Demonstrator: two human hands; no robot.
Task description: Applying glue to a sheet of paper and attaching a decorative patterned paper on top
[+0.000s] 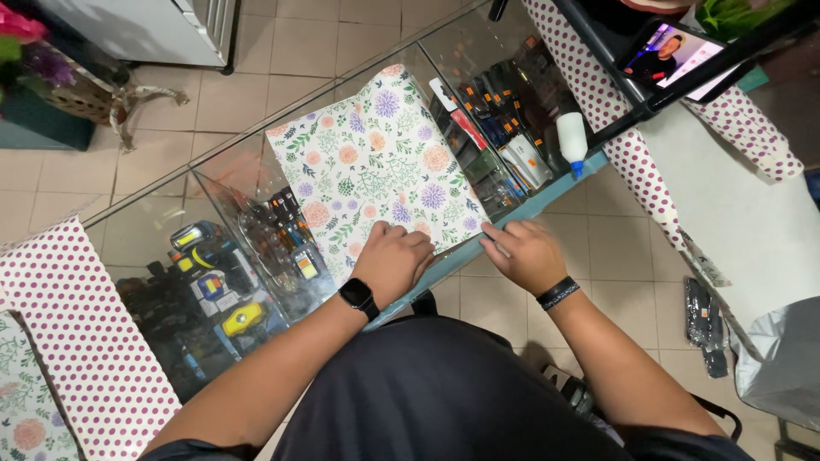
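Pressing down on a floral sheet of wrapping paper (376, 162), 2 bare hands work at its near edge on a glass display counter (213, 183). Just beyond both hands the sheet lies flat and slightly askew on the glass, white with pink, orange and purple flowers and green sprigs. Under the glass, to either side of the hands, small packaged goods fill the case. Further out from the left hand lies a length of white paper with maroon dots (77, 333); beyond the right hand runs another dotted strip (636, 162), with a small white glue bottle (571, 137) standing near the sheet's far right corner. The left hand (395, 260), wearing a black watch, rests loosely curled with its knuckles on the sheet's near edge, grasping nothing visible. The right hand (525, 252) has fingers bent at the near right corner; whether they pinch the paper cannot be told. A neat result likely calls for steady, even pressure along that edge.
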